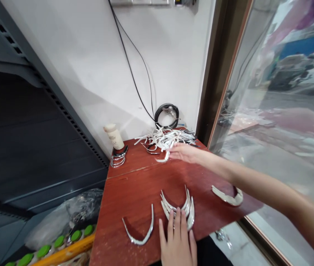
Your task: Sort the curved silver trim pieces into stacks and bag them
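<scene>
Stretched flat and clenching nothing, the left hand [177, 242] is lying palm down on a nested stack of glossy silver, U-shaped curved strips [191, 215] at the near edge of a reddish-brown wooden table [133, 188]. Its fingertips are touching the curved bottoms of the stack, while the tapering ends are pointing toward the far side. Over at the far side, the right hand [183, 152] is bending its fingers around the end of a narrow white strip [167, 156] (whether it is gripping or only touching, I cannot tell). That strip is sitting just left of the fingertips, at the near edge of a tangled heap of white and silver strips [161, 137].

To the left of the left hand, a single thin silver U-shaped strip [142, 242] is lying apart from the stack; to the right, beneath the right forearm in the view, a thicker whitish U-shaped strip [230, 200] is lying on its own. At the far left corner, a cream-white bottle [114, 137] is standing by a few dark and silver curved pieces [118, 160]. Beyond the heap, a coil of black cable [176, 115] is leaning against the white wall [90, 55].
</scene>
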{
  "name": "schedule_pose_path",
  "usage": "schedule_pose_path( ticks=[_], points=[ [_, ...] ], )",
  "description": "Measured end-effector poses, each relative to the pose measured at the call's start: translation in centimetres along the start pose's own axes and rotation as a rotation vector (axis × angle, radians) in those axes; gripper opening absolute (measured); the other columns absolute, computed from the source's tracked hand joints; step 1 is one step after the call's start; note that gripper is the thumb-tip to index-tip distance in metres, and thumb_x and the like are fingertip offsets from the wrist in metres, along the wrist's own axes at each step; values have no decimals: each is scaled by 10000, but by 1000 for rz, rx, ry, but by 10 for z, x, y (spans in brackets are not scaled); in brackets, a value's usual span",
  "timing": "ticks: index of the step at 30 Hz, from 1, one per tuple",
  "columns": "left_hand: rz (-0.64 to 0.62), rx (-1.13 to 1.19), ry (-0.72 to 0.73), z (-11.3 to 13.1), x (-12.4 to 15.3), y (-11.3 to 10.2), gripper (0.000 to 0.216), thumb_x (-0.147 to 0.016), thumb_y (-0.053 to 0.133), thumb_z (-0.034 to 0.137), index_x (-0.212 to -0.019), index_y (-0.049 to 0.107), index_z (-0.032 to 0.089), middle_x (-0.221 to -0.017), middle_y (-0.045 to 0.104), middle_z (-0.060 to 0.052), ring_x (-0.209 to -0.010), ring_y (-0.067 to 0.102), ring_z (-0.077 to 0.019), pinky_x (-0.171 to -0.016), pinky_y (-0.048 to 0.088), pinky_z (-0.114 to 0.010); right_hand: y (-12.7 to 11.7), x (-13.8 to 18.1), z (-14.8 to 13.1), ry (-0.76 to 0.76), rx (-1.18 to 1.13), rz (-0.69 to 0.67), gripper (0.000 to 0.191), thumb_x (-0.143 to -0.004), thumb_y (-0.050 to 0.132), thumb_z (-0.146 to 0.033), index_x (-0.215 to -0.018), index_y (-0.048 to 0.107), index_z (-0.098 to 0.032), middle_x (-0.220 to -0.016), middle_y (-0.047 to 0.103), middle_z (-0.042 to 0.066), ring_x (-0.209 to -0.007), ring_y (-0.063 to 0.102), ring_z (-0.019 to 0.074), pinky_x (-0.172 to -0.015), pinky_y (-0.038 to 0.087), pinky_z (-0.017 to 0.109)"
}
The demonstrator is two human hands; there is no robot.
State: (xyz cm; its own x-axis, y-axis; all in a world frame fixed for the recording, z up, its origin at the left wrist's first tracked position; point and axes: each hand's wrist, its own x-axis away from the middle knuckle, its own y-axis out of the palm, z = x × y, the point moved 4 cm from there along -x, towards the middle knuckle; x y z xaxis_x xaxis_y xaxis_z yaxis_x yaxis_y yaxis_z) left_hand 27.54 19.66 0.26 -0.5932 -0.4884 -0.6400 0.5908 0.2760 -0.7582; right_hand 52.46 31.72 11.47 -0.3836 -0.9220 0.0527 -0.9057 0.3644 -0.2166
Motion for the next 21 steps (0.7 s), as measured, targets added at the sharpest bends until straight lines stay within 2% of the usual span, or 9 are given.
schedule_pose_path(
  ticks=[2,4,7,10,13,15,18,21],
  points=[
    [-17,-14,1,2,-2,-4,411,-921,462,296,-1313,566,231,-1366,595,40,-1283,488,-176,-1240,49,-439,10,30,27,158,-242,-26,165,-880,562,-187,-1039,597,-164,-976,708,86,-939,697,187,-909,561,369],
    [-18,-21,-7,2,-5,-8,398,-926,419,239,-1285,589,236,-1366,593,53,-1282,490,-174,-1238,65,-446,15,61,46,242,-329,33,304,-843,586,-191,-1147,575,-180,-1053,690,97,-1018,675,212,-964,527,422],
    [-41,-35,22,4,-11,-16,392,-932,402,234,-1269,604,228,-1353,603,53,-1259,513,-173,-1239,49,-424,11,97,53,172,-242,148,524,-788,659,-215,-1290,514,-249,-1291,600,98,-1224,561,235,-1070,428,463],
    [-82,-44,65,5,-16,-23,389,-934,428,263,-1284,592,219,-1359,596,52,-1251,523,-173,-1239,29,-394,8,112,41,-96,80,117,493,-791,676,-229,-1269,560,-262,-1409,509,79,-1326,453,242,-1120,352,467],
    [-102,-49,65,6,-19,-28,396,-939,436,292,-1297,581,208,-1371,587,33,-1254,527,-181,-1236,30,-394,13,106,35,-320,529,57,484,-775,706,-172,-1246,602,-200,-1404,507,115,-1332,429,264,-1132,309,471],
    [-115,-52,63,6,-18,-29,403,-943,432,308,-1307,573,205,-1390,569,15,-1258,528,-184,-1233,35,-395,19,95,40,-340,742,-6,398,-790,706,-151,-1183,650,-185,-1287,596,114,-1235,518,260,-1111,324,467],
    [-124,-51,63,7,-18,-28,405,-946,433,319,-1311,569,209,-1403,557,9,-1264,525,-181,-1229,53,-389,22,82,46,-311,896,-84,184,-866,644,-205,-1034,717,-192,-1080,673,83,-1028,622,228,-991,435,407],
    [-124,-47,59,7,-17,-28,403,-948,430,318,-1311,569,211,-1391,570,13,-1267,522,-178,-1226,66,-382,12,75,47,-317,972,-107,220,-909,557,-190,-1049,726,-196,-1054,667,97,-973,631,220,-902,477,359]
  ],
)
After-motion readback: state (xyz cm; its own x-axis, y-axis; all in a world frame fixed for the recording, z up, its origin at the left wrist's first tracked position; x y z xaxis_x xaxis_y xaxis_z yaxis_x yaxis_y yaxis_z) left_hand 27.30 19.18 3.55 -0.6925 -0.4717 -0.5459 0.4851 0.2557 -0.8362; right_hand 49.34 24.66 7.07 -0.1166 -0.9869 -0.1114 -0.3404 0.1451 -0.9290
